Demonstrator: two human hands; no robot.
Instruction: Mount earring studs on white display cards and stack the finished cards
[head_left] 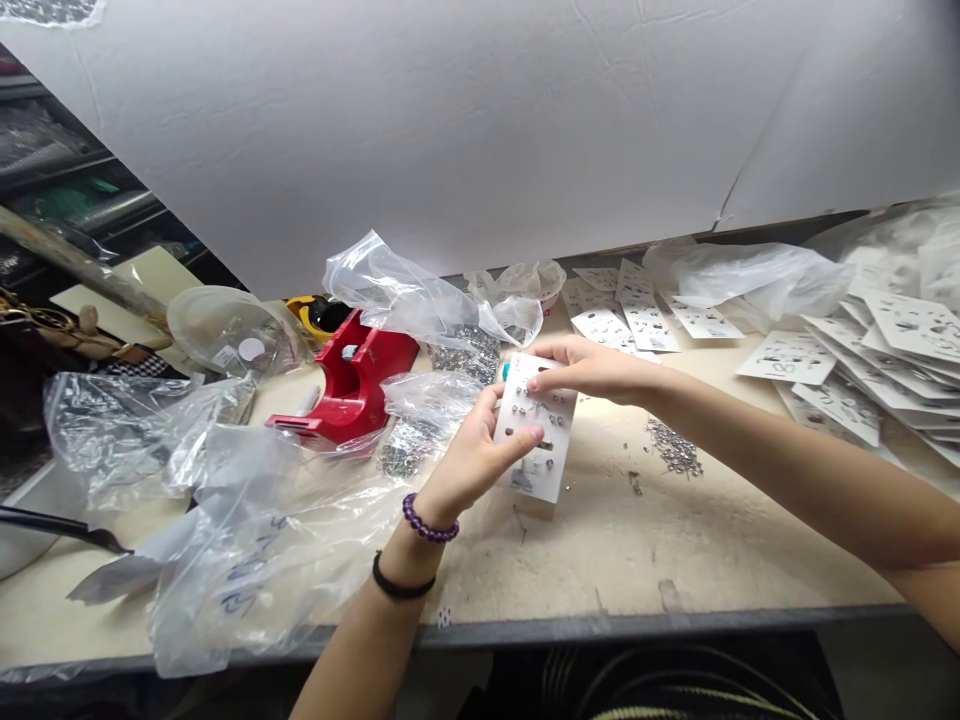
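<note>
Above the middle of the table I hold a white earring card [537, 470] with small metal earrings set in rows. My left hand [480, 440] grips its left edge, the thumb lying across the front and the fingers behind. At the top of the card is my right hand [574, 366], its thumb on the front near the upper row and its other fingers at the back edge. Right of the card a small heap of tiny metal pieces [675, 448] lies on the table. Behind my left hand, clear bags hold more small metal pieces [466, 355].
A red tape dispenser [356, 385] stands left of centre. Clear plastic bags [247, 540] spread over the left side, beside a clear tub [225, 325]. Stacked earring cards [900, 370] lie at the right, with more cards [637, 310] at the back. The table edge [600, 628] runs in front.
</note>
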